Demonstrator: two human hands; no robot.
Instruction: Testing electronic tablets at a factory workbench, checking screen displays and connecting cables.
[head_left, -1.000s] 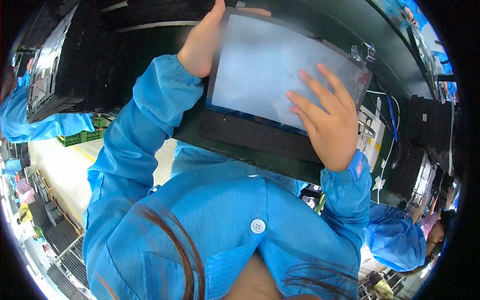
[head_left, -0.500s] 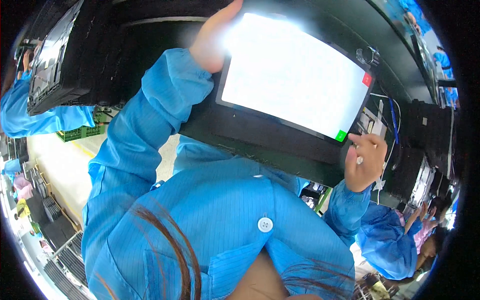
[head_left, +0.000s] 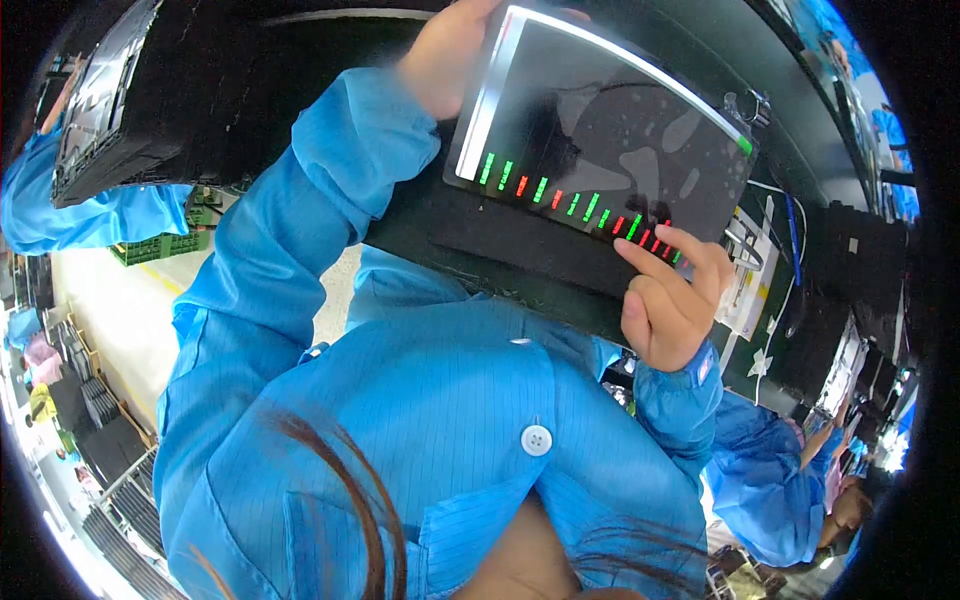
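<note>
A tablet lies tilted in front of me, its screen dark with a white band along the left and top edges and a row of red and green lines of text near its lower edge. My left hand grips its upper left edge; some of those fingers are hidden behind it. Over the lower right part of the screen is my right hand, index and middle fingers stretched out at the coloured lines and the others loosely bent. It holds nothing; whether the fingertips touch the glass I cannot tell.
A black bench lies under the tablet. Right of it are a blue pen, white cables and a paper sheet. A black crate-like stack stands at left. Co-workers in blue sit at the left and lower right, a green crate nearby.
The tablet's screen has gone from bright white with red and green corner squares to dark with coloured lines. My right hand has moved up and left over the screen.
</note>
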